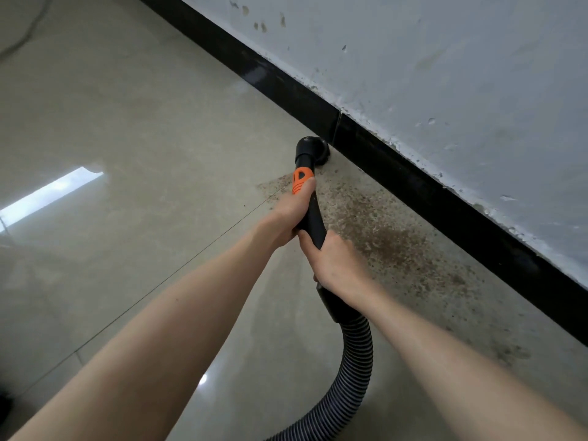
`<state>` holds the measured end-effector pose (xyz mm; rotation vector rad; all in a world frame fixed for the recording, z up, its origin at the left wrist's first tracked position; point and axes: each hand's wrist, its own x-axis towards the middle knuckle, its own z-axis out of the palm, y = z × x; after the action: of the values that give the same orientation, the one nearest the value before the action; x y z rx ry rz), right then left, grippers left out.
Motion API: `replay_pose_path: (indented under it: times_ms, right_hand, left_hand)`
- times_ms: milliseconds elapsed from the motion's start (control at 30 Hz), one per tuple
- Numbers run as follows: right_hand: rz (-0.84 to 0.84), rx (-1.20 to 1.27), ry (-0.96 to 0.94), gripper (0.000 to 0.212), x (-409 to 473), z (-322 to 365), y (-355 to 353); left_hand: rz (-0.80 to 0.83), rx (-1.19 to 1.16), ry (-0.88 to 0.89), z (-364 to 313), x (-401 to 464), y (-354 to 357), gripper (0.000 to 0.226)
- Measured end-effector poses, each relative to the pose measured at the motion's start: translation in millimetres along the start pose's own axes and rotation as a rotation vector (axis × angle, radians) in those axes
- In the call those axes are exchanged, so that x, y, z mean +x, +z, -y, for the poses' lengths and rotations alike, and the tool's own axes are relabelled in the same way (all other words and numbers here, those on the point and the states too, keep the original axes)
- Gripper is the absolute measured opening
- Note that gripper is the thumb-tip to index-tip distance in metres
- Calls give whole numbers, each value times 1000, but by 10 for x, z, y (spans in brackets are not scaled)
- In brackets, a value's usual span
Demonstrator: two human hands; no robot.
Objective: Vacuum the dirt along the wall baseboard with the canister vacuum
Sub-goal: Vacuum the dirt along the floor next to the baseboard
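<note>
A black vacuum wand (313,218) with an orange slider (299,180) ends in a round black brush nozzle (313,151) that sits on the floor against the black baseboard (429,198). My left hand (291,214) grips the wand just below the orange part. My right hand (337,262) grips it lower down, near where the ribbed black hose (353,377) joins. Brown dirt (391,246) lies scattered on the tiles along the baseboard, from the nozzle toward the lower right. The canister is out of view.
Glossy beige floor tiles (143,154) spread to the left, with a bright window reflection (51,195). The white wall (445,74) above the baseboard is chipped and stained. A thin cord (28,30) lies at the far top left.
</note>
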<state>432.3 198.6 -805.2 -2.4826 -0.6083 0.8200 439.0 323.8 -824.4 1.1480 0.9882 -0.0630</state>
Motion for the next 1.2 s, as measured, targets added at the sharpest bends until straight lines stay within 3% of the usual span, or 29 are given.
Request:
replay_pose_path:
  times_ms: [200,367,900,1000,1200]
  right_hand:
    - [-66,-24,37,52,65,-39,43]
    - [-4,68,24,49,92,-60,25]
    - [246,-90,-166,44,-402,331,346]
    - [302,-35,-168,44,-538,243,298]
    - [259,-104,-147,44,-754,126,277]
  left_hand:
    - [43,30,20,-23,61,89,42]
    - [26,62,48,-16,57,73,43]
    - [-298,-146,25,491,-470,-722,47]
    - [-303,-181,39,603,-623,-684,34]
    - [-236,-208,-2,698,-790,-554,36]
